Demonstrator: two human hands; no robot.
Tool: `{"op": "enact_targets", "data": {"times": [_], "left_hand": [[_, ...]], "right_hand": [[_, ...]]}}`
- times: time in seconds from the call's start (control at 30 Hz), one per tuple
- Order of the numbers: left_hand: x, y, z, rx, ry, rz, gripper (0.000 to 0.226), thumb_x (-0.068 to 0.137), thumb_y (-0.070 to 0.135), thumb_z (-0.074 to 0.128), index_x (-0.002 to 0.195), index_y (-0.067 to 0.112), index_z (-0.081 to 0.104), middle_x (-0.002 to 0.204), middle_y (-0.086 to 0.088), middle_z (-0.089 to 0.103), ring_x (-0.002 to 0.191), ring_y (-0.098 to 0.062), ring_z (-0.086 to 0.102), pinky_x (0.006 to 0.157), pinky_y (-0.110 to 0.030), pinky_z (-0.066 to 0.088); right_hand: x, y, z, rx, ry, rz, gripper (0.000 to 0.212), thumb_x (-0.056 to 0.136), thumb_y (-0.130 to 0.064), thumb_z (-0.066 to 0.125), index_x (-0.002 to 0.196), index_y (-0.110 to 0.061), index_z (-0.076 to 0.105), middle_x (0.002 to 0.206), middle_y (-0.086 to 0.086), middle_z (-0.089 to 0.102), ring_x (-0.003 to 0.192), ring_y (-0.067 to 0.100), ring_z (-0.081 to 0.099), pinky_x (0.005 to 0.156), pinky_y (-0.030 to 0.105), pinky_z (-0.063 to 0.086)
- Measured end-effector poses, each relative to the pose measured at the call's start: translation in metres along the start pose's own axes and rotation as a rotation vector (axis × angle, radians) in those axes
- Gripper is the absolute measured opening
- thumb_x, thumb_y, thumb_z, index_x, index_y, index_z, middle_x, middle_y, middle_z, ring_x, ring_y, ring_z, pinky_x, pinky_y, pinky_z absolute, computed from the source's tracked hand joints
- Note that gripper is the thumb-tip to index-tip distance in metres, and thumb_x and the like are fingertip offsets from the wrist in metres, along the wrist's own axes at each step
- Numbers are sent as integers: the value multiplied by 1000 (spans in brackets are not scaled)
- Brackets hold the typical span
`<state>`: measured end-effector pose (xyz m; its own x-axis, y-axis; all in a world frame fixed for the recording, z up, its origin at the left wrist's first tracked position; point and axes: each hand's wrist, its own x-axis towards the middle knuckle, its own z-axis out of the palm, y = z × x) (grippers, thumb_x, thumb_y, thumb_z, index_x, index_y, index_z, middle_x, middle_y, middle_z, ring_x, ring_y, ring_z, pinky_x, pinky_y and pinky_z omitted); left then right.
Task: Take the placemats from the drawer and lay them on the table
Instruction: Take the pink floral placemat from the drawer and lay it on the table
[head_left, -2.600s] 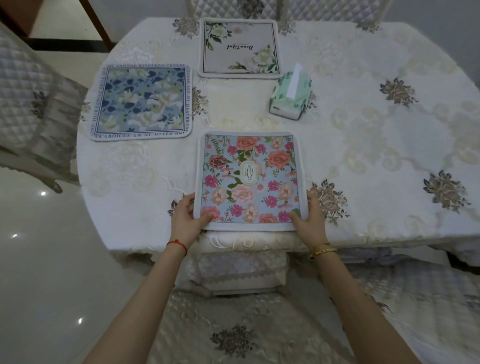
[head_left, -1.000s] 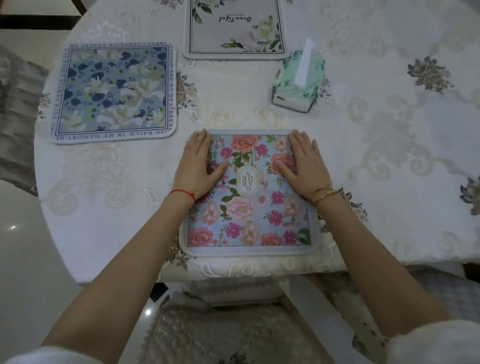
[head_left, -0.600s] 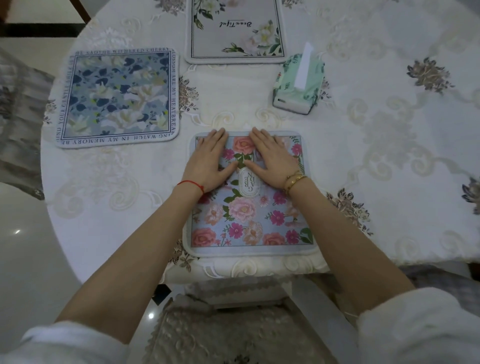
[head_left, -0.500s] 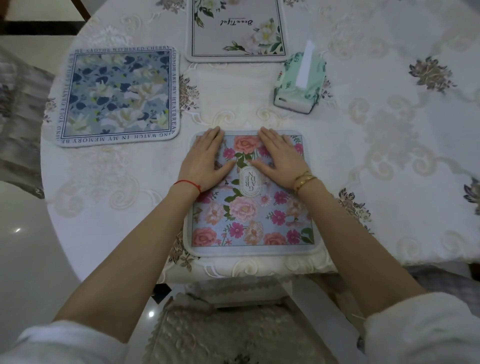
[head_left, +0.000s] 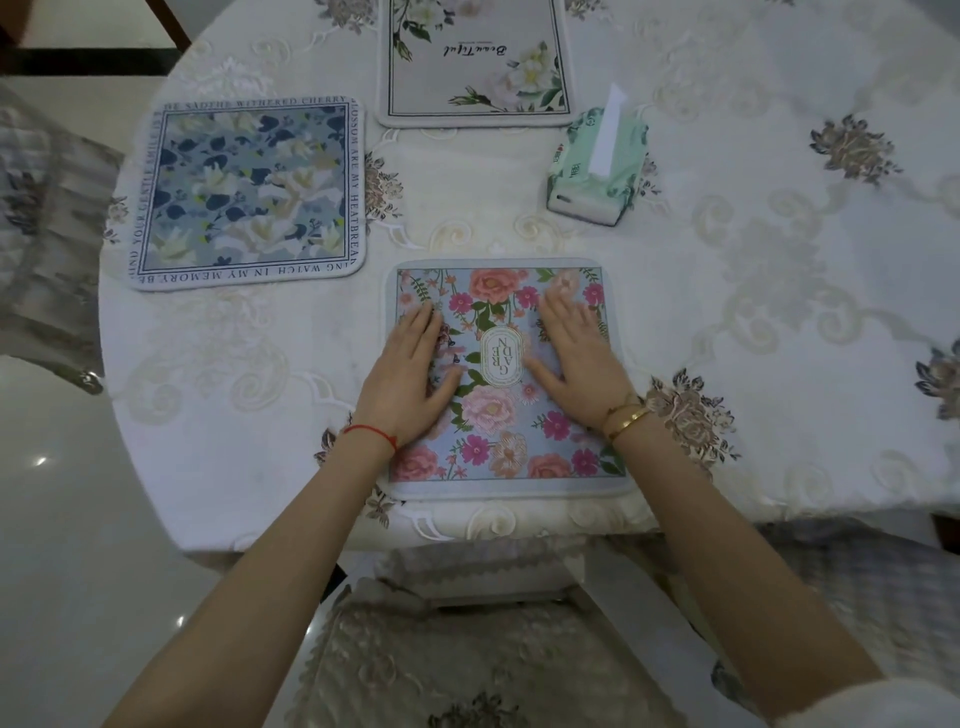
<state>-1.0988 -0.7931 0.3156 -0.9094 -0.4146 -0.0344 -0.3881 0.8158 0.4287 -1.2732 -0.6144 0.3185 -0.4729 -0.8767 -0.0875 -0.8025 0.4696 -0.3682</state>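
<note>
Three placemats lie flat on the round table (head_left: 779, 291), which has a white embroidered cloth. The pink-and-blue floral placemat (head_left: 498, 415) is at the near edge. My left hand (head_left: 410, 379) rests palm down on its left half and my right hand (head_left: 582, 364) palm down on its right half, fingers stretched flat, holding nothing. A blue placemat with white flowers and a text border (head_left: 247, 189) lies to the far left. A pale placemat with white flowers and script (head_left: 475, 57) lies at the far middle, partly cut off by the frame's top edge.
A green tissue pack (head_left: 597, 166) stands between the far placemat and the near one, to the right. A chair with a quilted cover (head_left: 467, 649) is tucked under the near table edge. Another covered chair (head_left: 41, 234) stands at the left on the glossy floor.
Both hands let go of the floral placemat's near corners, pressed flat on its far part, then slid apart and back toward me over its surface. The placemat stays in place.
</note>
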Motion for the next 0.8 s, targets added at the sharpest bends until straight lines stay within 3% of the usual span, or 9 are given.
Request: {"op": "enact_targets", "data": {"times": [0.1,0.27,0.53,0.8], "left_hand": [[-7,-3,1,-27,5,-27,74,96,52,40,152,12,14,161,-2,11,148,-14,5,121,-34,11],[-21,-7,-7,-94,18,-80,78,93,50,50,152,14,14,160,0,14,147,-12,10,121,-35,14],[-44,-4,-16,-35,-53,-99,79,94,49,46,152,12,10,161,-2,7,148,-14,2,121,-33,5],[-92,29,4,-60,-99,-36,75,96,49,43,153,15,6,161,2,-1,147,-10,-7,120,-30,3]], "right_hand": [[-10,0,12,1,-19,20,77,96,-58,25,152,-9,9,161,8,8,149,18,2,122,40,4],[-28,15,5,2,7,39,79,94,-59,28,153,-12,6,161,3,3,148,14,-4,121,33,-1],[-54,17,-7,16,17,182,84,90,-63,25,153,-10,6,161,6,6,148,17,3,119,31,-5],[-94,-42,26,31,-64,30,79,93,-61,30,153,-15,5,161,3,3,148,16,-3,121,36,-1]]}}
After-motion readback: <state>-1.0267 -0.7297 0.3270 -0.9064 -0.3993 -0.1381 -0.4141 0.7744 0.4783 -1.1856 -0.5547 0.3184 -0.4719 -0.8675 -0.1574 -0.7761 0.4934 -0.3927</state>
